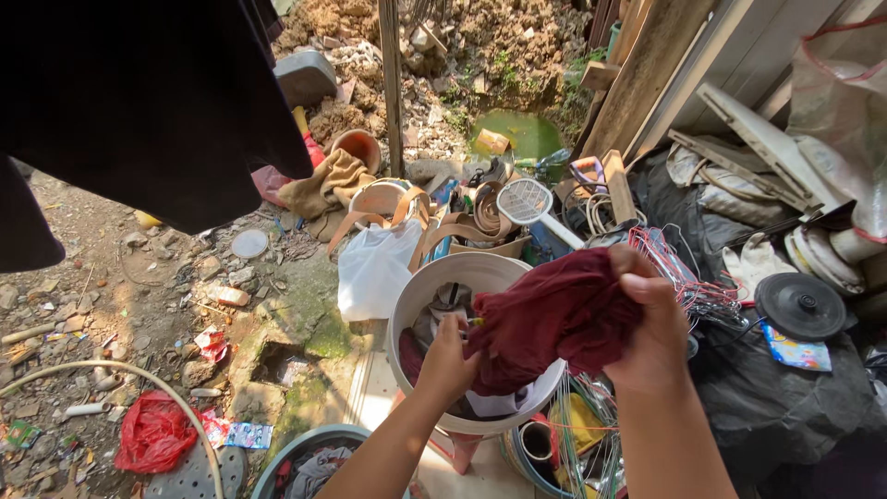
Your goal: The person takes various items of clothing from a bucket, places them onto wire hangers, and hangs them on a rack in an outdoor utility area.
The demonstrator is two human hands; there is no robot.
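While both hands grip it, the dark red cloth point(554, 319) hangs bunched over the white bucket point(416, 300), its lower folds drooping onto the bucket's near rim. The right hand point(651, 328) is closed around the cloth's upper right edge, fingers curled over the fabric. The left hand point(446, 362) is clenched on the cloth's lower left part, just inside the bucket's mouth; how its fingertips lie in the folds cannot be told. Inside the bucket, other crumpled clothes point(443, 310) show, grey and pale, under the red one.

Just behind the bucket a white plastic bag point(374, 268) leans against it, and beyond that stands a heap of brown straps point(457, 226) and a white mesh swatter head point(524, 200). To the right of the right hand a tangle of red and white wires point(688, 277) spills over dark sheeting, with a black round disc point(800, 306) lying further right. Below the bucket, near the forearms, sit coils of thin wire point(577, 430) and the rim of a grey-green basin point(305, 448) with cloth in it. On the dirt ground to the left lie a red plastic bag point(152, 432) and a pale hose point(111, 370). A dark garment point(139, 102) hangs across the upper left of the view.
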